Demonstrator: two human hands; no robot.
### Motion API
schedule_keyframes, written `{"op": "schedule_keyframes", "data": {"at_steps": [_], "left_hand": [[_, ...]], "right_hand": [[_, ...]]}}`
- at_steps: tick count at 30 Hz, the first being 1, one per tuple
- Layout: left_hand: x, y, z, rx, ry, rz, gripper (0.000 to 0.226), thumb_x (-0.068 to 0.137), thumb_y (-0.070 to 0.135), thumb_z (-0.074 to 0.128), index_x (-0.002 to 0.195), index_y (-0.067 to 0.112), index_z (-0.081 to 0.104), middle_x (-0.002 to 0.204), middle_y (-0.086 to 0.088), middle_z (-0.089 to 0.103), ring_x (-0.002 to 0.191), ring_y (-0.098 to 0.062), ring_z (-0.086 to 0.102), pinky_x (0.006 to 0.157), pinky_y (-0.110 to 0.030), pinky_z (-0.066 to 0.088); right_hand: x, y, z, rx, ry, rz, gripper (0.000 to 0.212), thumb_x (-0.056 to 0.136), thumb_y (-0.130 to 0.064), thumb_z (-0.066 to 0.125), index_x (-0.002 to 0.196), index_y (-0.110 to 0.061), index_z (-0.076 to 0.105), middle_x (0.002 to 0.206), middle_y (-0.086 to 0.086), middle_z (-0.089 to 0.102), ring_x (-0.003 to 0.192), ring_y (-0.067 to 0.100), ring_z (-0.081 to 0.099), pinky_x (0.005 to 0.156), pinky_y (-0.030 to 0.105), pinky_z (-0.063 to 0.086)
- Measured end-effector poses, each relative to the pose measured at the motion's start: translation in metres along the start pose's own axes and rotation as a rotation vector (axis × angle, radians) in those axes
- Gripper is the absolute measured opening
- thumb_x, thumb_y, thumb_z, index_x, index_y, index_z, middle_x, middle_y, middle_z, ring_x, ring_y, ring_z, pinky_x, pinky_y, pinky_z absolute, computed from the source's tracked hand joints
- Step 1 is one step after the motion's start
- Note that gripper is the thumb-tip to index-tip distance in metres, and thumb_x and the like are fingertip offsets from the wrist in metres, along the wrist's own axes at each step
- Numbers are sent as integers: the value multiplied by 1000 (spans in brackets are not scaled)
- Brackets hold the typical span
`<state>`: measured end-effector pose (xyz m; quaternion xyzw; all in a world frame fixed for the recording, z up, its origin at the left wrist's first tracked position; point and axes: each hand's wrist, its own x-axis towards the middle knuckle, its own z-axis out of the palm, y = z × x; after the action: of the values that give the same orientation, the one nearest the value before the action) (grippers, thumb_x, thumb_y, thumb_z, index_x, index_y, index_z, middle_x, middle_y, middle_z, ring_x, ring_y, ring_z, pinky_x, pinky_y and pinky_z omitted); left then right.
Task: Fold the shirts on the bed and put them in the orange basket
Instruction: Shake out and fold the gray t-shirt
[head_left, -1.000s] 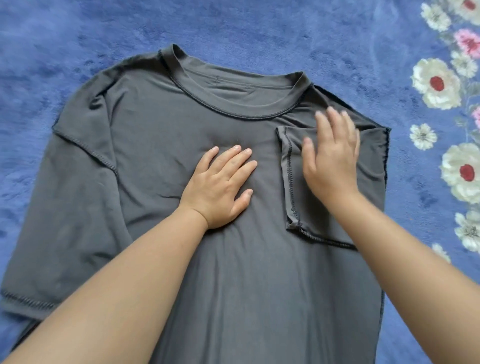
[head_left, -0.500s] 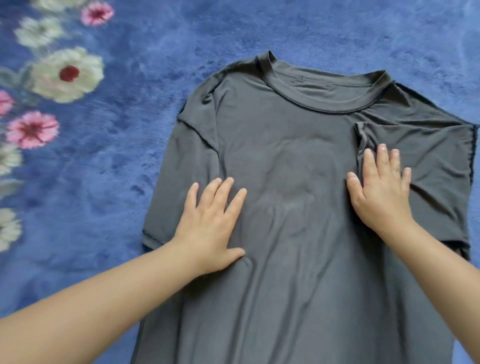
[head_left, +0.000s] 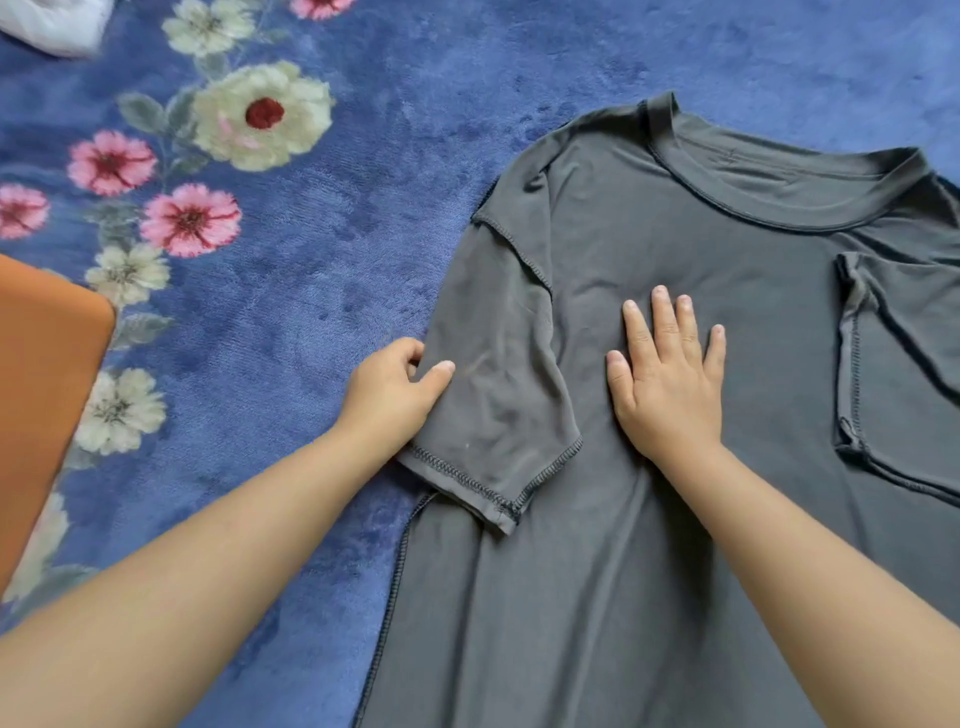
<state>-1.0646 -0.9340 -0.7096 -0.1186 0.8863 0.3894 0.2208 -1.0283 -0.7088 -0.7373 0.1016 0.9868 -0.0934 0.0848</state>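
One grey shirt (head_left: 675, 519) lies flat on the blue bed cover (head_left: 363, 234), on the right half of the scene, with its collar (head_left: 779, 182) at the far side. It has two sleeves: the right sleeve (head_left: 904, 374) is folded in over the chest, and the left sleeve (head_left: 498, 389) lies spread toward the left. One orange basket (head_left: 41, 405) shows only partly at the left edge, well apart from the shirt. One white thing (head_left: 52, 23) is in the far left corner; I cannot tell what it is.

Two bare hands reach in from the near side. The left hand (head_left: 389, 395) pinches the outer edge of the left sleeve, with the thumb on top of the cloth and the fingers curled at the edge. The right hand (head_left: 667, 379) lies flat on the chest of the shirt, palm down, fingers straight and slightly spread, pressing the cloth and grasping nothing.
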Motion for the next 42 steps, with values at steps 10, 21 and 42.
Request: {"op": "schedule_keyframes", "data": {"at_steps": [10,21,42], "left_hand": [[52,-9,-66,-370,54,111,24,91,36,42,73,20,42,81,-1,51,85,-16,45,82,-37,39],[67,-6,-104,-442,-392,-600,63,89,67,14,93,21,57,66,2,70,53,-15,67,43,-31,54],[77,19,-100,-1072,26,-110,38,85,-17,38,77,19,40,42,11,39,42,-1,41,50,-13,43]], "right_hand": [[1,1,5,-22,26,5,78,79,-51,1,146,-18,26,155,6,15,144,24,8,112,40,-8],[3,-2,13,-34,87,11,71,84,-45,12,142,-14,36,152,11,26,141,30,20,110,40,-5],[12,5,29,-74,263,-15,51,82,-34,32,130,-17,35,137,19,47,127,27,25,104,44,11]]}}
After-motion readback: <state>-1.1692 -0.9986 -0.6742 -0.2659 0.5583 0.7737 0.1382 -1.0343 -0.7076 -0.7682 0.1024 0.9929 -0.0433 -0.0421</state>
